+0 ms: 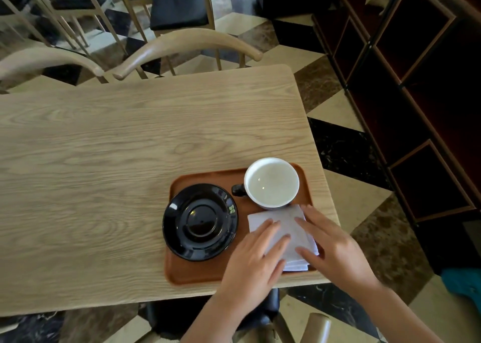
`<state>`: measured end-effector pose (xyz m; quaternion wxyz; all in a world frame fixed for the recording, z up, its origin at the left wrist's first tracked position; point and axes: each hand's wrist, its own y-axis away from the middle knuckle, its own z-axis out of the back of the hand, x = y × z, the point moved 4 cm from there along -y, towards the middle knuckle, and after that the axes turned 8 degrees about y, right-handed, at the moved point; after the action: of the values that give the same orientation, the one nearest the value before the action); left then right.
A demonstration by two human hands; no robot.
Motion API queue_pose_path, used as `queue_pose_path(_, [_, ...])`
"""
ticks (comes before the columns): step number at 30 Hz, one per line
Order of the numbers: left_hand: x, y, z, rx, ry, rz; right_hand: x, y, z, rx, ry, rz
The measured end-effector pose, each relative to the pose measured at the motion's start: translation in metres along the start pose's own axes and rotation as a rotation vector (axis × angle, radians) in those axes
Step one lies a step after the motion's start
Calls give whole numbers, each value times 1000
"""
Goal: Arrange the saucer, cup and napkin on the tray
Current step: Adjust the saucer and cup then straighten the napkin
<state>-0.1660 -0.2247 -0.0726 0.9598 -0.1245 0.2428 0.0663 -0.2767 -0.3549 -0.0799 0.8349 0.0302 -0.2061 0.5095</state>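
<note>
Head cam view: both the left hand (256, 259) and right hand (335, 249) lie spread flat on the white folded paper napkin (286, 228) on the brown plastic tray (208, 272), so I'd guess cup (272, 184) onto black glossy saucer (200, 221) comes next.

table (104, 160) left of tray (197, 273) lies open; cup (272, 184) crowds napkin (281, 223).

A café or restaurant dining room is suggested. A light wood-grain table (130, 147) is flanked at its far edge by curved-back wooden chairs (187, 43), and further rows of dark-cushioned chairs (179, 9) are seen beyond on a polished marble floor (346, 147) laid in cream, brown and black. A dark wooden shelving unit (406, 82) is set along the right side.
</note>
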Motion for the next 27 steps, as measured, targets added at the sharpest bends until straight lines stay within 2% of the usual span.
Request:
queue_pose_path(2, [1,6,-13,83,-20,40,2,13,-10,58,33,57])
queue_pose_path(6, [10,8,-19,142,-16,71,7,13,-14,47,92,73])
queue_pose_path(17, [21,21,-12,104,12,70,23,14,-24,-20,153,76])
queue_pose_path(22, [23,22,-13,120,-4,66,23,14,-26,4,174,86])
queue_pose_path(27, [21,18,-12,205,-24,80,29,9,-24,74,226,71])
